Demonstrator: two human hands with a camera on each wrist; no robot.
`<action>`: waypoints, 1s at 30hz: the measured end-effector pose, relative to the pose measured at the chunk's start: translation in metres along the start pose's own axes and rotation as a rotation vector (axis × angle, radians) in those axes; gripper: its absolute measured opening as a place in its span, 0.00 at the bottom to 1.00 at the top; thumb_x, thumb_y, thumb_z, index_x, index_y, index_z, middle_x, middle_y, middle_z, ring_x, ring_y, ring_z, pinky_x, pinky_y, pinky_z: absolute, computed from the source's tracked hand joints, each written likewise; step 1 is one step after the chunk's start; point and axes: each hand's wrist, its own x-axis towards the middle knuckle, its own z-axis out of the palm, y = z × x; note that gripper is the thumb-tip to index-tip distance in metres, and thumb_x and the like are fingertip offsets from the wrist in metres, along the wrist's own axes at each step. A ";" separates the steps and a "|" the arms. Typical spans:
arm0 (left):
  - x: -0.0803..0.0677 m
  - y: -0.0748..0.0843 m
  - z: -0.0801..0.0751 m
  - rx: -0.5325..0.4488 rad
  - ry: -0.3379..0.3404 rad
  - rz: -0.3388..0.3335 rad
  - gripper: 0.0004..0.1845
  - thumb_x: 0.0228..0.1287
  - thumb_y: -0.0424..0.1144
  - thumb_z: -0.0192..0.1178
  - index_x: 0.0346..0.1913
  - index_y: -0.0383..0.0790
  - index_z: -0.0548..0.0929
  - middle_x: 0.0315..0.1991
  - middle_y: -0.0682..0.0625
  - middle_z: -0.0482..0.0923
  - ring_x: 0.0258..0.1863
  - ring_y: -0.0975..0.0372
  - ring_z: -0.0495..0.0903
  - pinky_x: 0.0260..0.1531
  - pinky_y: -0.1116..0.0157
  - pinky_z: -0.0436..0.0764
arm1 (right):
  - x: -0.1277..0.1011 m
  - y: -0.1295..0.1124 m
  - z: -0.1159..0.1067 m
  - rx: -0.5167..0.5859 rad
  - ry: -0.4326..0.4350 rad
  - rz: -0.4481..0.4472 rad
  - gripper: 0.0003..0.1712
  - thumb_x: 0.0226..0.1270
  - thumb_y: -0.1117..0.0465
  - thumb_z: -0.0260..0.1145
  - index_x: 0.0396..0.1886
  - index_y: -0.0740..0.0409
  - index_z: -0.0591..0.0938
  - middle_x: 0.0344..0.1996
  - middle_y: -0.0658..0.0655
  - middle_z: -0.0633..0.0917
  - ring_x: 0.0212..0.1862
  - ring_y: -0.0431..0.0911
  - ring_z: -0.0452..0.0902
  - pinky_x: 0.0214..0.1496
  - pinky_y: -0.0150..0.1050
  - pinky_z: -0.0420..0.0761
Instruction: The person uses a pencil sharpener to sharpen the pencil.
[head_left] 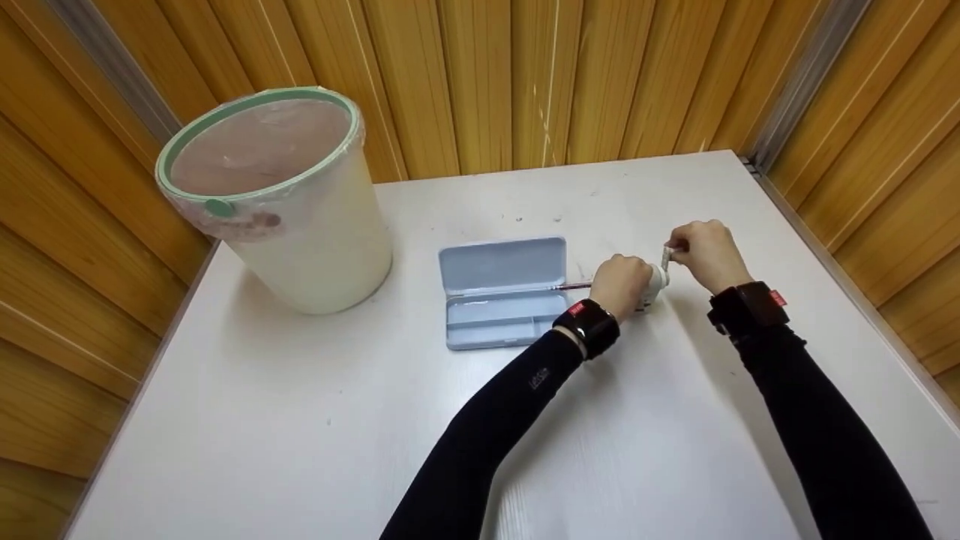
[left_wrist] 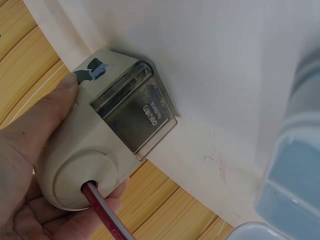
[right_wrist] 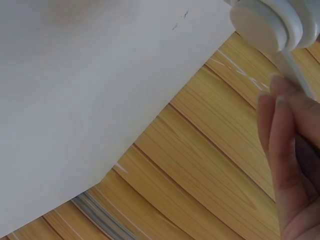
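My left hand (head_left: 621, 286) grips the body of a white crank pencil sharpener (left_wrist: 82, 132), thumb on one side and fingers round the other. Its clear shavings drawer (left_wrist: 137, 112) faces the tabletop in the left wrist view. A dark red pencil (left_wrist: 104, 210) with a silvery stripe sticks out of the sharpener's round front hole; its tip is hidden inside. On the sharpener's other side, my right hand (head_left: 709, 253) pinches the crank handle (right_wrist: 295, 75) between thumb and fingers. In the head view the pencil reaches left over the edge of the open blue pencil case.
The light blue pencil case (head_left: 491, 334) lies open on the white table (head_left: 315, 435), its lid toward the back. A bucket (head_left: 315, 225) with a green rim and a plastic liner stands at the back left. Wood-patterned walls (head_left: 480, 82) border the table.
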 end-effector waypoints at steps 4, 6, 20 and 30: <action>-0.001 0.002 0.001 0.008 -0.006 0.010 0.10 0.62 0.35 0.62 0.39 0.53 0.89 0.38 0.60 0.88 0.36 0.64 0.86 0.38 0.69 0.85 | 0.003 0.005 0.005 0.012 -0.004 0.013 0.02 0.53 0.74 0.72 0.26 0.70 0.85 0.25 0.67 0.86 0.29 0.57 0.81 0.33 0.45 0.75; -0.001 0.002 0.002 0.018 -0.007 0.010 0.10 0.62 0.35 0.62 0.40 0.54 0.89 0.38 0.60 0.88 0.36 0.64 0.86 0.37 0.69 0.85 | 0.005 0.008 0.008 0.023 -0.013 0.023 0.02 0.54 0.75 0.72 0.28 0.71 0.85 0.25 0.67 0.86 0.30 0.57 0.81 0.33 0.44 0.75; -0.002 0.001 0.002 0.032 0.020 -0.002 0.10 0.63 0.35 0.60 0.39 0.52 0.89 0.37 0.59 0.88 0.35 0.64 0.86 0.35 0.69 0.85 | 0.017 0.023 0.026 0.102 -0.099 0.043 0.03 0.56 0.76 0.67 0.30 0.71 0.86 0.29 0.70 0.87 0.33 0.59 0.82 0.37 0.44 0.76; -0.001 0.001 0.002 0.036 0.018 -0.016 0.09 0.64 0.36 0.61 0.41 0.52 0.89 0.38 0.59 0.88 0.36 0.64 0.86 0.34 0.70 0.85 | 0.011 0.035 0.045 0.105 -0.187 0.053 0.09 0.50 0.80 0.63 0.26 0.68 0.86 0.29 0.67 0.87 0.35 0.59 0.80 0.40 0.46 0.74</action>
